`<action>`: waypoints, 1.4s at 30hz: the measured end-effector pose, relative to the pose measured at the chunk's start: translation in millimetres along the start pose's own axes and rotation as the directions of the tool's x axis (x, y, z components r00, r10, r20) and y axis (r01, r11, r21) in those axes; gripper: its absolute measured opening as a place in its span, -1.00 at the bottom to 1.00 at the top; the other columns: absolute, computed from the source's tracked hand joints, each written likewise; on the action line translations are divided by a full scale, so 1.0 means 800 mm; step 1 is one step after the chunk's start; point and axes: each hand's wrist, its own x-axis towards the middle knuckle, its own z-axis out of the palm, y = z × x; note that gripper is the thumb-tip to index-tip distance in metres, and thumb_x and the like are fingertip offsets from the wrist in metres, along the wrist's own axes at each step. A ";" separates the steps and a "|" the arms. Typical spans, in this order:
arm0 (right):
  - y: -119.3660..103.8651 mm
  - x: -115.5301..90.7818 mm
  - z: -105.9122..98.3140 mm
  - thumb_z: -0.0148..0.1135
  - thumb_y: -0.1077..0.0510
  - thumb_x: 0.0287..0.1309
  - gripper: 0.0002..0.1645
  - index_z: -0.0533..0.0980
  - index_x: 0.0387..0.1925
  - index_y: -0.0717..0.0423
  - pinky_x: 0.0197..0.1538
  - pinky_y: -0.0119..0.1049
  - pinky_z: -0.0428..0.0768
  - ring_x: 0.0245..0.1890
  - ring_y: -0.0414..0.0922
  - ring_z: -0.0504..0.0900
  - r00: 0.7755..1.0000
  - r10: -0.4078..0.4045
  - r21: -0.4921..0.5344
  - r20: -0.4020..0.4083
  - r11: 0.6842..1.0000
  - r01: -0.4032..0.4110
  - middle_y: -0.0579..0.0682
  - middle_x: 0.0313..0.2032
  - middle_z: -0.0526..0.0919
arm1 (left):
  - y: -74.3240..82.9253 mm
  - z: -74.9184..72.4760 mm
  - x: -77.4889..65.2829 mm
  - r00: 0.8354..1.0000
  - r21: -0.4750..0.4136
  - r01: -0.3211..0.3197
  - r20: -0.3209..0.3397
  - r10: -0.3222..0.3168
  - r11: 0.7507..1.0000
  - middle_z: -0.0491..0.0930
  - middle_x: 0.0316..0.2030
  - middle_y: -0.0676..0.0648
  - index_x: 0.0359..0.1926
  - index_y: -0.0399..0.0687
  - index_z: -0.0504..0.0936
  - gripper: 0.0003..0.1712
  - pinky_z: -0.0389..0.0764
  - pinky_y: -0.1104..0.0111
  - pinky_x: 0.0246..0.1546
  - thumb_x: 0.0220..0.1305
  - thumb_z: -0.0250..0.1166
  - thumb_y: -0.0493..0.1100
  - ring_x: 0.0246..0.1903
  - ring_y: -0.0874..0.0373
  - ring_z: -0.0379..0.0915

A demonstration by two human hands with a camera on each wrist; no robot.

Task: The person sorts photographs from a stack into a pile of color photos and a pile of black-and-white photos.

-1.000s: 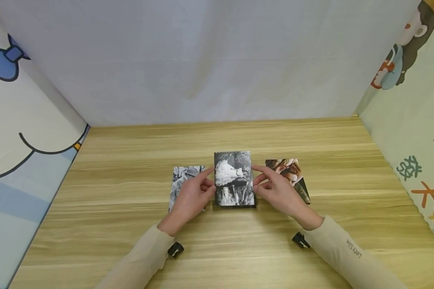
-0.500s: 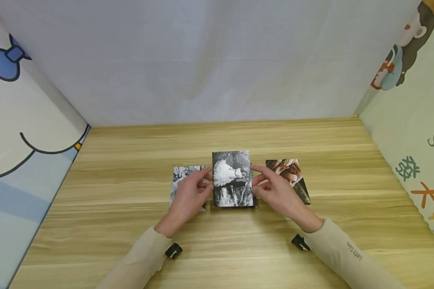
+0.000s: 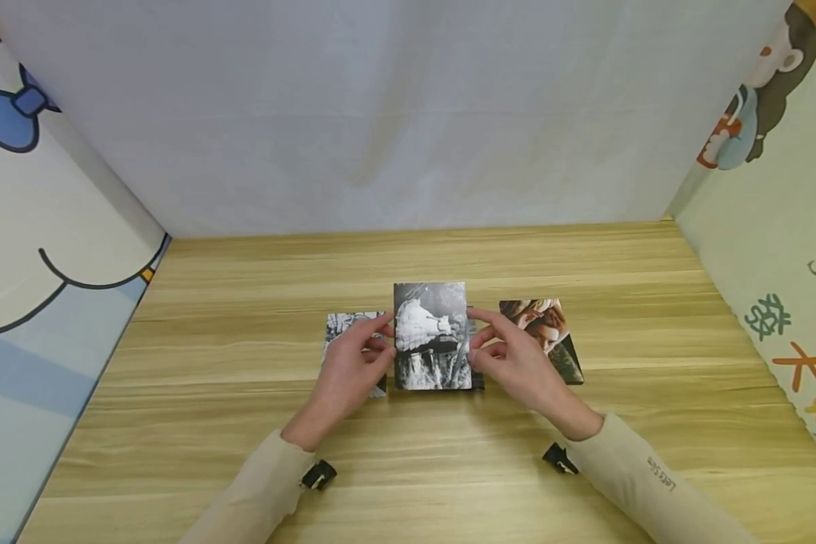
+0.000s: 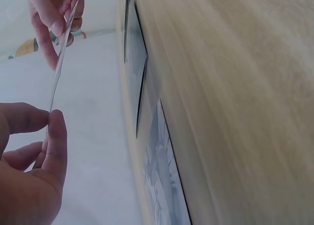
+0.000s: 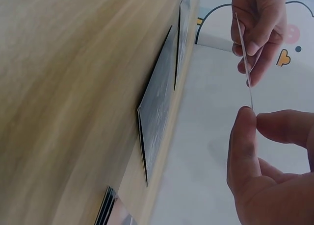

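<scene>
A black-and-white photo card (image 3: 430,336), printed with a figure in a white dress, is held up off the table between both hands. My left hand (image 3: 353,361) pinches its left edge; my right hand (image 3: 522,369) pinches the right edge. In both wrist views the card is seen nearly edge-on, apart from the table. Below it lies a dark grey photo card (image 5: 159,107), mostly hidden in the head view. Another black-and-white photo card (image 3: 343,323) lies partly under my left hand. Beyond my right hand is a small stack of colour photo cards (image 3: 551,331).
The cards lie in a row across the wood-grain table (image 3: 421,468). A pale cloth wall (image 3: 408,136) closes off the back, and printed cartoon panels (image 3: 47,196) stand on both sides. Black wrist devices (image 3: 319,474) sit at both cuffs.
Both hands have shifted slightly left with the raised photo card. More of the dark card underneath now shows along its right side. The cards on the table have stayed put.
</scene>
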 end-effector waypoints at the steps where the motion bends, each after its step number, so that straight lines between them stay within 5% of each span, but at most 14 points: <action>1: 0.000 0.000 0.001 0.22 0.35 0.28 -0.24 0.31 0.50 0.13 -0.19 -0.24 0.70 -0.17 -0.04 0.72 1.000 0.001 0.006 0.001 1.000 -0.001 0.13 -0.09 0.63 | 0.000 -0.001 0.000 1.000 -0.007 0.001 0.002 -0.001 1.000 0.62 -0.04 -0.19 0.37 -0.34 0.50 -0.35 0.71 0.43 -0.11 0.24 0.33 -0.52 -0.11 -0.03 0.67; 17: -0.010 0.004 0.008 0.24 0.38 0.26 -0.01 0.09 0.63 0.01 -0.16 -0.07 0.74 -0.23 -0.03 0.74 1.000 -0.012 0.026 0.007 1.000 0.012 0.13 -0.14 0.61 | 0.000 -0.017 -0.004 1.000 -0.035 -0.003 0.027 0.004 0.999 0.61 -0.01 -0.21 0.41 -0.32 0.46 -0.34 0.70 0.39 -0.03 0.27 0.31 -0.51 -0.04 -0.05 0.65; 26: -0.017 0.006 0.014 0.24 0.37 0.26 -0.02 0.12 0.63 -0.06 -0.34 -0.32 0.59 -0.27 0.05 0.74 1.000 -0.023 0.027 0.015 0.999 0.022 0.10 -0.18 0.63 | 0.000 -0.027 -0.006 1.000 -0.069 0.002 0.027 0.000 0.998 0.61 -0.02 -0.24 0.39 -0.35 0.46 -0.33 0.69 0.38 0.00 0.25 0.30 -0.54 -0.02 -0.10 0.65; 37: -0.022 0.011 0.022 0.24 0.40 0.25 -0.02 0.12 0.62 0.00 -0.19 -0.11 0.74 -0.28 0.00 0.74 0.998 -0.059 0.067 0.032 0.996 0.056 0.13 -0.18 0.61 | 0.000 -0.039 -0.015 1.000 -0.057 -0.010 0.004 0.010 0.998 0.62 -0.02 -0.22 0.44 -0.30 0.43 -0.31 0.70 0.36 -0.02 0.28 0.30 -0.52 -0.04 -0.06 0.65; 42: -0.025 0.013 0.026 0.24 0.39 0.26 -0.02 0.11 0.63 -0.01 -0.17 -0.19 0.73 -0.27 -0.05 0.74 0.997 -0.066 0.079 0.041 0.995 0.063 0.13 -0.18 0.60 | -0.002 -0.043 -0.017 1.000 -0.043 -0.008 0.007 0.008 0.999 0.61 -0.02 -0.21 0.45 -0.30 0.41 -0.29 0.70 0.37 -0.02 0.28 0.30 -0.52 -0.04 -0.06 0.65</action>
